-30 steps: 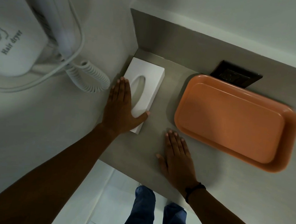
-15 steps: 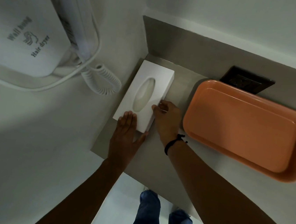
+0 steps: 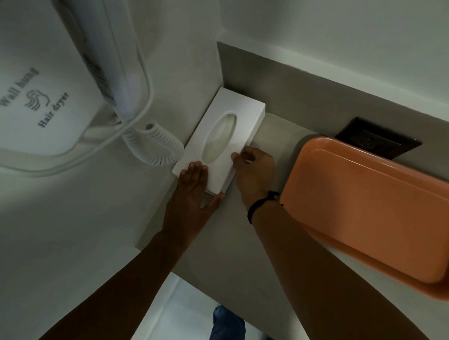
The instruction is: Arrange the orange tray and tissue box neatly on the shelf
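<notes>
Tissue box (image 3: pixel 222 139), white with an oval slot in its top, is seen lying on the grey shelf (image 3: pixel 240 249), pushed into the far left corner with its left long side against the side wall. At the far left of the view, a white wall-hung hair dryer (image 3: pixel 28 99) is mounted on that wall, and its coiled cord (image 3: pixel 155 146) is seen hanging just beside the box's left edge.

The near end of the box is covered by the left hand (image 3: pixel 194 194), which is laid flat with the fingers extended along the top and the thumb spread against the near right corner; nothing is gripped, the palm is merely pressed on the box. The right long edge of the box is met by the right hand (image 3: pixel 255 173), whose fingers are curled at that edge; whether the edge is pinched or only touched cannot be told. A dark band (image 3: pixel 262 204) is worn on the right wrist.

To the right, well apart from the box, the orange tray (image 3: pixel 379 213) is seen resting flat on the shelf, set at a slant to the back wall, untouched by either hand. A dark wall plate (image 3: pixel 379 140) is partly hidden behind the tray's far rim.
</notes>
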Tool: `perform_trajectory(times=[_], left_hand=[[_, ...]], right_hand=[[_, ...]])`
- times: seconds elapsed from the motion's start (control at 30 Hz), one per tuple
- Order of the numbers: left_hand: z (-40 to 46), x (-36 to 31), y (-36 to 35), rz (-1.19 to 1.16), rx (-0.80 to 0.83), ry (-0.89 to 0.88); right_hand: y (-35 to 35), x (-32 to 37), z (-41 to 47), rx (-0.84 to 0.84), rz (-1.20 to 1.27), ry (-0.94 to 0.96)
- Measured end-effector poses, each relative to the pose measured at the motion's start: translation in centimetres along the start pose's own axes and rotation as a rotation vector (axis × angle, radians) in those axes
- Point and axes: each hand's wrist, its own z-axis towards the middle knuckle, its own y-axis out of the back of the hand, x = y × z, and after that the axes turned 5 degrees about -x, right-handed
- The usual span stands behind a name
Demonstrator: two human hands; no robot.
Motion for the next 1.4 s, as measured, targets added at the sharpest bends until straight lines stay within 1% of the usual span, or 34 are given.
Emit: perform_trajectory(times=[0.23, 0.37, 0.43, 0.5, 0.57, 0.6, 0.63, 0.7, 0.73, 0.8, 0.83, 0.9, 0.97, 1.03, 1.27, 1.37, 1.4], left_hand=[[0.5, 0.3, -0.3, -0.016, -0.025, -0.032], [0.5, -0.4, 0.2, -0.056, 0.013, 0.023], [0.8, -1.7, 0.6, -0.049, 0.038, 0.031], [1.5, -3.8, 0.6, -0.051, 0.007, -0.063], [2.4, -7.1, -0.2, -0.156, 0.005, -0.119], [2.8, -9.0, -0.8, -0.225, 0.046, -0.091], [3.3, -10.7, -1.3, -0.280, 0.114, -0.020], [4.3, -13.9, -2.5, -0.354, 0.272, 0.155], [4.8, -15.1, -3.2, -0.376, 0.334, 0.238], [5.9, -16.5, -4.2, -0.410, 0.376, 0.359], [6.4, -17.1, -4.4, -0.408, 0.373, 0.377], [7.0, -17.5, -5.0, -0.372, 0.384, 0.363], [7.3, -17.6, -5.4, -0.363, 0.413, 0.359], [7.5, -17.5, -5.8, -0.361, 0.416, 0.365], [7.6, -17.4, -6.3, -0.329, 0.372, 0.350], [7.7, -17.7, -5.5, -0.350, 0.379, 0.367], [7.5, -17.8, -5.8, -0.367, 0.355, 0.356]], right_hand=[[-0.5, -0.2, 0.5, -0.039, -0.001, 0.017], [0.4, 0.1, 0.6, 0.023, -0.012, 0.022], [2.6, -0.1, 0.5, 0.030, -0.057, 0.054], [6.3, -0.5, 0.1, -0.056, -0.062, 0.137], [11.9, -1.2, -0.1, -0.216, -0.096, 0.273], [15.3, -1.9, -0.1, -0.307, -0.170, 0.313], [18.6, -2.8, 0.1, -0.382, -0.250, 0.319], [25.7, -5.1, 0.6, -0.505, -0.376, 0.258], [29.0, -6.3, 0.8, -0.552, -0.436, 0.197], [34.3, -8.4, 1.0, -0.637, -0.530, 0.017], [36.2, -9.2, 1.0, -0.667, -0.531, -0.086], [38.4, -10.5, 1.2, -0.662, -0.467, -0.203], [39.2, -11.2, 1.4, -0.620, -0.406, -0.211], [39.3, -11.6, 1.8, -0.606, -0.396, -0.185], [38.7, -12.2, 1.8, -0.616, -0.369, -0.161], [38.8, -11.7, 1.7, -0.607, -0.373, -0.156], [38.8, -11.9, 1.8, -0.609, -0.360, -0.135]])
